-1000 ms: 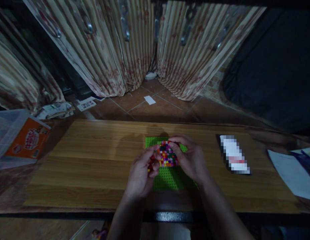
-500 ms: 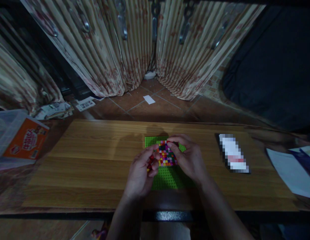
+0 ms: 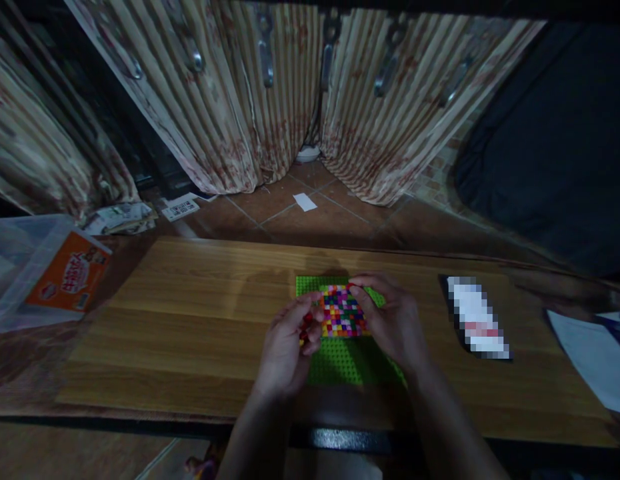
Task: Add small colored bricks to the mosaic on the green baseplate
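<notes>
A green studded baseplate (image 3: 335, 363) lies on the wooden table, and a block of small multicoloured toy bricks (image 3: 343, 313) covers its upper middle. My left hand (image 3: 290, 340) is curled at the left edge of this patch, closed around several loose red and yellow bricks (image 3: 306, 327). My right hand (image 3: 393, 320) reaches over the patch's upper right, its thumb and forefinger pinched on a small red brick (image 3: 351, 287) at the far edge of the coloured rows. Part of the baseplate's right side is hidden beneath my right hand.
A phone with a blurred screen (image 3: 477, 319) lies right on the wooden table (image 3: 180, 320). Papers (image 3: 585, 353) are at the far right. A clear plastic box with an orange label (image 3: 70, 273) stands at the left. Curtains (image 3: 270, 133) hang beyond the tiled floor.
The view has shifted a little, so the whole scene sits slightly farther right. My right fingers remain at the upper edge of the brick patch; my left hand still holds its bricks.
</notes>
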Tool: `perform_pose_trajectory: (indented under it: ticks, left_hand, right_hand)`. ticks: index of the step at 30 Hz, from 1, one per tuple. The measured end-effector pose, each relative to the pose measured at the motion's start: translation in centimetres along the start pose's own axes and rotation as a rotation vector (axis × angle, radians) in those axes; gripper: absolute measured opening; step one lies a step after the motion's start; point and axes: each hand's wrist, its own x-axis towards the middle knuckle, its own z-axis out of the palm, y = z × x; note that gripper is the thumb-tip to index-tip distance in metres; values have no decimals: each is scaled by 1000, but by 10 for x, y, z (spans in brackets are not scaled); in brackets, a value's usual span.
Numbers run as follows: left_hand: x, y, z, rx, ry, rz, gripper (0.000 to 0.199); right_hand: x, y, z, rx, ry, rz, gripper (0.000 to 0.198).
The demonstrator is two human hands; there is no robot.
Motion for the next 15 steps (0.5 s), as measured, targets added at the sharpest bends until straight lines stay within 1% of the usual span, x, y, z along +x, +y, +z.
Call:
perform_pose_trajectory:
  ticks: [7,15]
  left_hand:
    - [1,0,-2,-26,68,35,23]
    - [0,1,-3,4,-14,3,27]
  right_hand:
    - [0,-1,1,11,-23,20,16]
    - [-3,3,9,19,-60,45,14]
